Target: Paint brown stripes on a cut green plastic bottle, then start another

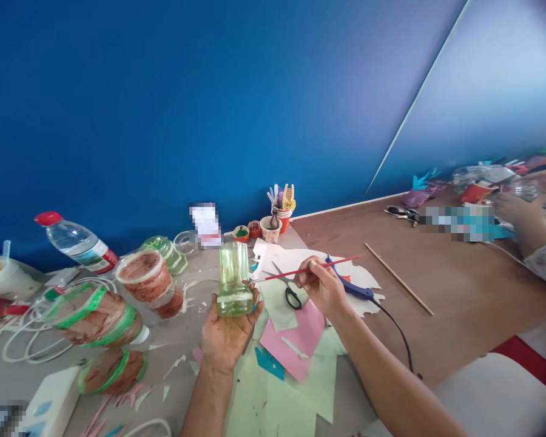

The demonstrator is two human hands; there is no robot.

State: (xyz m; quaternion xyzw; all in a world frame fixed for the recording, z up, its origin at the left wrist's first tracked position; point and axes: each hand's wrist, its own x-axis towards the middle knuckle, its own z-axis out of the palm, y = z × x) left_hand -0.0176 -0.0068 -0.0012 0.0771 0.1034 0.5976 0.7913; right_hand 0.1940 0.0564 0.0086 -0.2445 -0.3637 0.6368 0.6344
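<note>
My left hand is closed round the base of a clear, green-tinted plastic bottle piece, held up above the table. In my right hand a thin red paintbrush is pinched between thumb and fingers, its tip end close to the side of the bottle piece; whether they touch I cannot tell. Below the hands lie pink paper and pale green sheets. Scissors with black handles and a blue glue gun rest on white cut paper behind my right hand.
Brown-painted cups and a water bottle crowd the left, among white cables. Small paint cups stand by the blue wall. A wooden stick lies to the right. Another person's hands work at the far right.
</note>
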